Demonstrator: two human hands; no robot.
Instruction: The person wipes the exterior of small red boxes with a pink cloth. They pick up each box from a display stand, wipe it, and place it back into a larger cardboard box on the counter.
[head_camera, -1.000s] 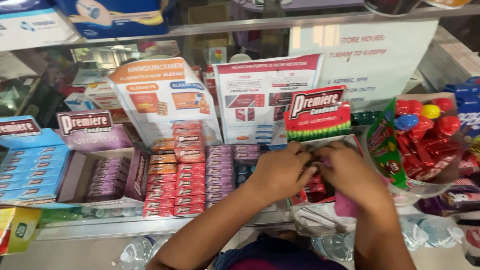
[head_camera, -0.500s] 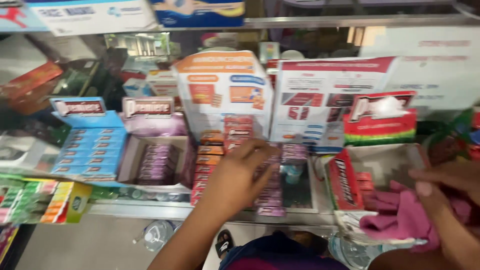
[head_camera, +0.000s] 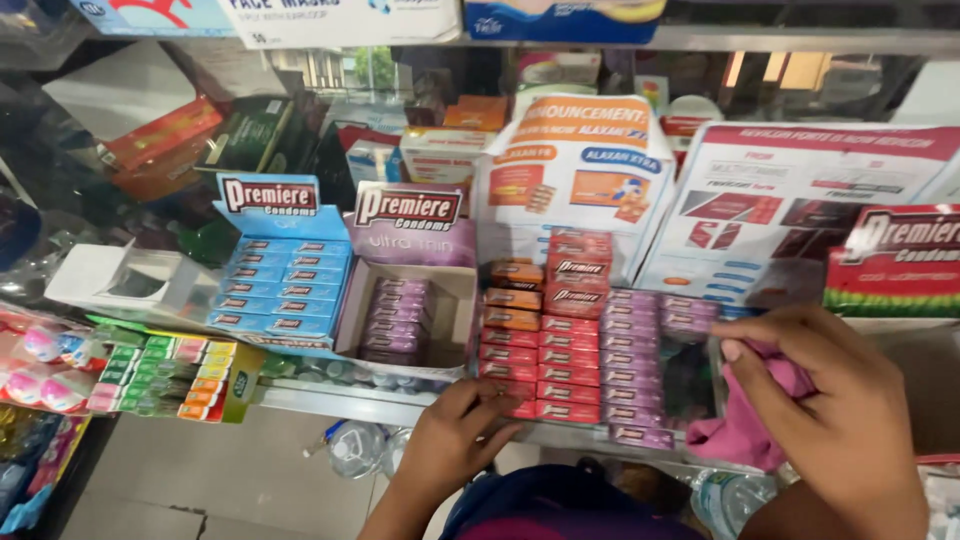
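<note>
Left hand (head_camera: 455, 440) rests loose-fingered on red boxes (head_camera: 540, 375) at the shelf edge (head_camera: 340, 400); right hand (head_camera: 835, 410) grasps pink cloth (head_camera: 745, 430).

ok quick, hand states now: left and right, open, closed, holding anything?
Left hand: open, fingers resting on the front row of small red boxes, holding nothing.
Right hand: closed on a crumpled pink cloth.

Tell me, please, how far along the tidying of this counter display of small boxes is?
The red boxes already stand in neat stacked rows, with purple boxes lined up beside them. In hand: the left hand touches the front edge of the red rows, while the right hand holds a pink cloth bunched by the clear tray. The purple display carton looks only part filled, which may be what is left.
</note>
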